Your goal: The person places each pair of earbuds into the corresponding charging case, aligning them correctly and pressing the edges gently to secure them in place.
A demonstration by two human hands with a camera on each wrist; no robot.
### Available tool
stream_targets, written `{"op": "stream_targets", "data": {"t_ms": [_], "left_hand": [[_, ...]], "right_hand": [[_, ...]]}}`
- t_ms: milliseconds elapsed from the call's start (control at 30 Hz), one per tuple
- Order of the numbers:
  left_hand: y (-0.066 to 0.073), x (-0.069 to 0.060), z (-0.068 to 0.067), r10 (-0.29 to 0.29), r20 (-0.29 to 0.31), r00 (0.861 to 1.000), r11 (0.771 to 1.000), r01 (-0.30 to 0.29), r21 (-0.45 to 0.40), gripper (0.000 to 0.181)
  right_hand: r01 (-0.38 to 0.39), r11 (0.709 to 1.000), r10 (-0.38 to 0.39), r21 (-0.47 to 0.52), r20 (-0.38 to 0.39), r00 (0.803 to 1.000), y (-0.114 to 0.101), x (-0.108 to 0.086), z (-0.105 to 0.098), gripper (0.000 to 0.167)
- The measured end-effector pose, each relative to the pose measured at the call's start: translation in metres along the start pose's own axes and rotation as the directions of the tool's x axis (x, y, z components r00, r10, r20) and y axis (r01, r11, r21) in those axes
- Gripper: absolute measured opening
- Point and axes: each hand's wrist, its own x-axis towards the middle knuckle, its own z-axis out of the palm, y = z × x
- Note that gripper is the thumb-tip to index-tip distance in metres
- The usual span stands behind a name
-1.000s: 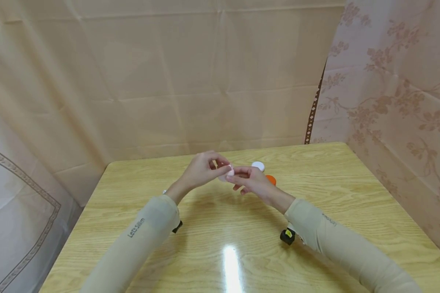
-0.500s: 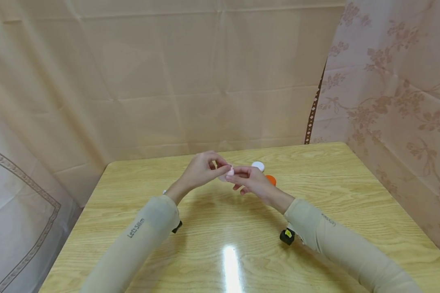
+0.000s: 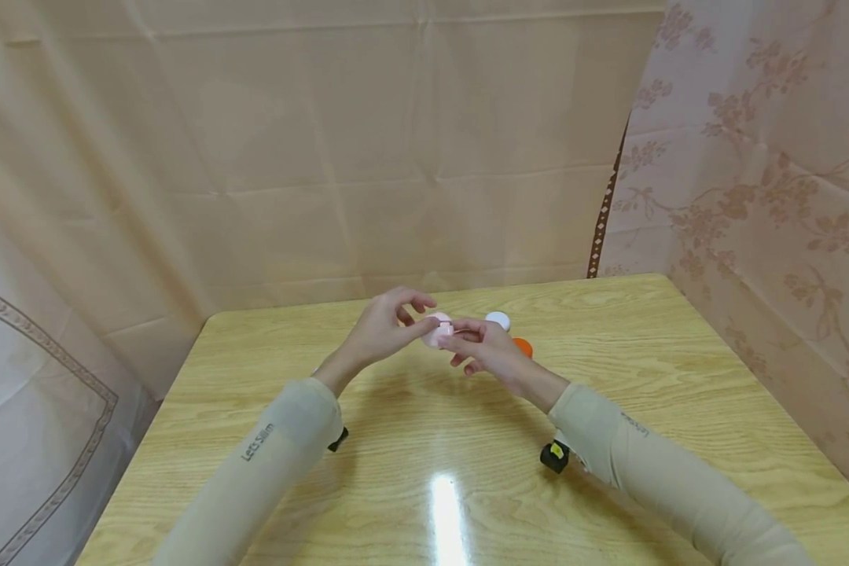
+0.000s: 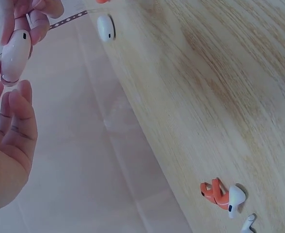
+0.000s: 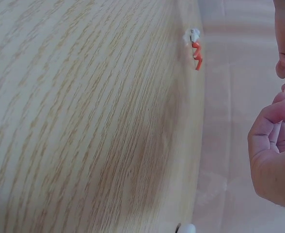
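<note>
A small pale pink, rounded case (image 3: 435, 336) is held above the table between the two hands. My right hand (image 3: 497, 354) grips its right side between thumb and fingers. On the other side my left hand (image 3: 387, 326) touches it with the thumb, the fingers raised and spread away from it. The left wrist view shows the case (image 4: 15, 56) upright with a small dark slot near the top, the right hand (image 4: 36, 17) at its upper end and the left hand (image 4: 9, 155) below. Its far side is hidden.
A white case (image 3: 498, 320) and an orange one (image 3: 523, 347) lie on the wooden table (image 3: 396, 472) beyond the right hand. Orange earbuds (image 4: 222, 200) and white earbuds (image 4: 236, 195) lie near the far edge, mostly hidden from the head view. Curtains (image 3: 396, 157) hang behind.
The left fingers have lifted off the case and moved slightly left and up, leaving more of the pink surface showing. My right hand has stayed almost still.
</note>
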Motion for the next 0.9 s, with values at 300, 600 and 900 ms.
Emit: {"op": "stream_targets", "data": {"t_ms": [300, 600, 900], "left_hand": [[-0.0023, -0.0028, -0.0029, -0.057, 0.049, 0.997, 0.998, 0.058, -0.030, 0.032], [-0.0044, -0.0047, -0.0038, -0.061, 0.082, 0.995, 0.996, 0.066, -0.057, 0.029], [-0.0062, -0.0058, -0.0018, -0.050, 0.085, 0.995, 0.995, 0.057, -0.083, 0.026]], "right_hand": [[-0.002, 1.000, 0.001, 0.004, 0.010, 1.000, 0.0007, 0.0005, -0.0003, 0.046], [0.007, 1.000, -0.007, -0.002, 0.007, 1.000, 0.0012, 0.0008, 0.0008, 0.044], [0.016, 1.000, -0.016, 0.012, 0.009, 1.000, 0.0028, 0.0008, -0.0006, 0.050]]}}
